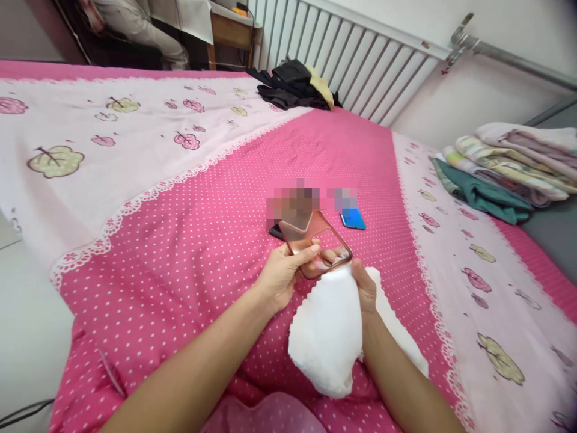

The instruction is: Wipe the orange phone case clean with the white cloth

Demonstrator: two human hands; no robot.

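My left hand (282,273) is closed on the near left side of a clear phone case (323,227) with a rose-coloured rim, thumb on its inner face. A white cloth (327,328) hangs down from my right hand (365,287), which pinches it at the near right corner of the case. Some of the right fingers show through the case, with the cloth touching its rim. Just beyond the case lies a blue phone (354,218) on the bed. A dark flat object (274,230) is partly hidden under the case, and pixelation blurs the area there.
The bed has a pink dotted bedspread (189,240). Dark crumpled clothes (288,84) lie at its far end by a white radiator (333,42). Folded bedding (514,162) is stacked on the right. A seated person's leg (139,36) shows at the far left near a wooden desk (232,30).
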